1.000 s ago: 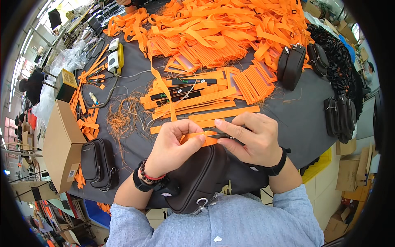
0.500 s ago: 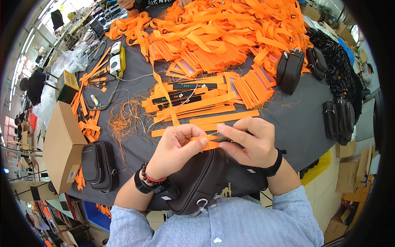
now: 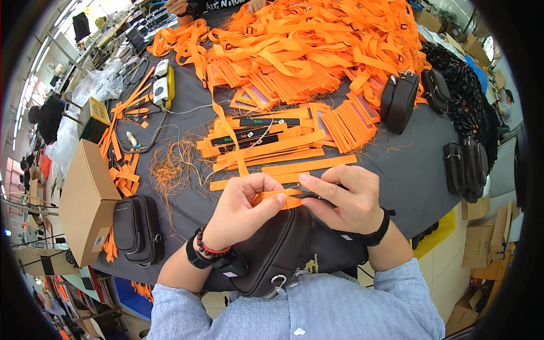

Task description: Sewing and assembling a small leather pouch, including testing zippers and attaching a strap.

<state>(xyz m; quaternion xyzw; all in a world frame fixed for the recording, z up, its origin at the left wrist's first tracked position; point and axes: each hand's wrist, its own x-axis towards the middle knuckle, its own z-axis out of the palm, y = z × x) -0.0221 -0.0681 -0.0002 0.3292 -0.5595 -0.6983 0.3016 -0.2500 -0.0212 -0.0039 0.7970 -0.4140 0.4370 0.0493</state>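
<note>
Above a dark brown bag (image 3: 272, 243), my left hand (image 3: 243, 204) pinches an orange webbing strap (image 3: 290, 201) between thumb and fingers. A strap end runs from the far pile down to just behind this hand. My right hand (image 3: 351, 195) is closed round small dark thread snips (image 3: 310, 195), mostly covered by the fingers. Their tips are at the strap's edge, close to my left thumb. Just beyond both hands lie flat orange strips (image 3: 309, 165) and several orange pieces with black labels (image 3: 266, 121).
A big heap of orange straps (image 3: 317, 34) covers the far side, near another person's hand (image 3: 176, 7). Dark pouches stand at right (image 3: 399, 102) and left (image 3: 136, 226). Loose orange threads (image 3: 173, 164), a power strip (image 3: 162, 85) and a cardboard box (image 3: 88, 204) are left.
The snips' blades, spread apart at the strap before, now look closer together. Both hands have stayed almost in place. The other person's hand at the far edge has shifted slightly.
</note>
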